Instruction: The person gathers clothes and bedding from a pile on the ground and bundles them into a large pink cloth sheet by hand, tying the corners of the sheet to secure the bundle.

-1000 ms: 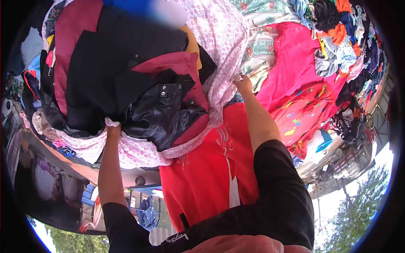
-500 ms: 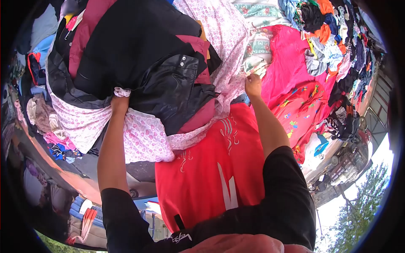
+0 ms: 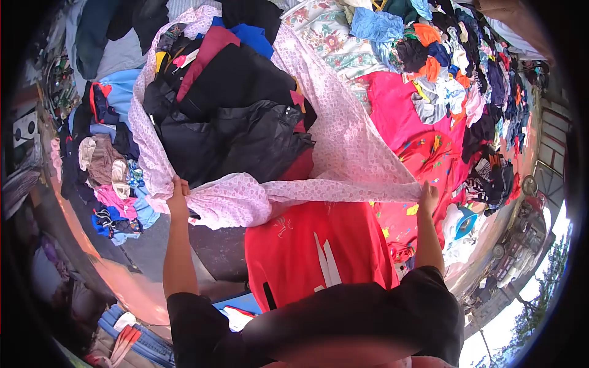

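Note:
A pink-and-white patterned sheet [image 3: 350, 144] lies under and around a heap of dark clothes [image 3: 239, 92]. My left hand [image 3: 179, 191] is closed on the sheet's edge at the heap's near left corner. At the right, my right hand [image 3: 429, 197] grips another part of the sheet, pulled out taut over the red patterned cloth. Between my hands the near edge runs as a twisted band in front of a black leather-like garment [image 3: 245, 138]. A red garment [image 3: 319, 245] with white stripes is below the band, close to my body.
Piles of mixed clothes [image 3: 429, 55] spread at the upper right. More clothes [image 3: 110, 165] lie at the left. Bright pink cloth [image 3: 392, 101] and a floral cloth [image 3: 325, 30] are beyond the sheet. A blue-rimmed item [image 3: 466, 222] lies at the right.
My right hand has moved right and nearer, stretching the sheet outward. My left hand has shifted slightly nearer. The dark heap appears smaller and more of it shows, and the view has shifted.

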The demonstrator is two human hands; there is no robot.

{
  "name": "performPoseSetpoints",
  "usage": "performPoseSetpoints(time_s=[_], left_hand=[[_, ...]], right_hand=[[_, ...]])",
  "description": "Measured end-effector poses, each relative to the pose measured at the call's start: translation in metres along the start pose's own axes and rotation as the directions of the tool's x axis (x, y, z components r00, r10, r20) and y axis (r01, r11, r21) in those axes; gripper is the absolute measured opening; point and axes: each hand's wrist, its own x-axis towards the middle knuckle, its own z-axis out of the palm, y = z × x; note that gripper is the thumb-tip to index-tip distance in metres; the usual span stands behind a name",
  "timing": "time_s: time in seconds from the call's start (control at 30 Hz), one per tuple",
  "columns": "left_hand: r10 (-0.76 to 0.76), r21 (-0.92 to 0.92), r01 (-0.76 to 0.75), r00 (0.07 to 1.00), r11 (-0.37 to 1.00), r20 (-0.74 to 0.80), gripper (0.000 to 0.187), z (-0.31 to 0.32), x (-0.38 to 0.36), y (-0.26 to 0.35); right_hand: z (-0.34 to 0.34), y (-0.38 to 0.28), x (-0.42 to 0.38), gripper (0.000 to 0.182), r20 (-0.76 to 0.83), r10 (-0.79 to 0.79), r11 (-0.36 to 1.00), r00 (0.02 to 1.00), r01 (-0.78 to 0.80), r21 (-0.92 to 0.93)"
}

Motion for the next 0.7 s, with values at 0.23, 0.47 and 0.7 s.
performPoseSetpoints(time_s=[0.23,0.47,0.7], left_hand=[[-0.026,-0.355,-0.101,0.942,0.929,-0.336,0.042,-0.142,-0.13,0.113],[-0.117,-0.406,-0.092,0.88,0.909,-0.46,0.039,-0.121,-0.224,0.129],[-0.072,-0.173,-0.003,0.903,0.985,-0.424,0.043,-0.079,-0.214,0.123]], right_hand=[[-0.147,-0.061,0.01,0.043,0.637,-0.247,0.875,0.731,0.45,-0.177],[-0.228,-0.046,0.126,0.038,0.812,0.03,0.546,0.583,0.671,-0.501],[-0.174,-0.041,0.111,0.044,0.897,-0.097,0.62,0.432,0.731,-0.285]])
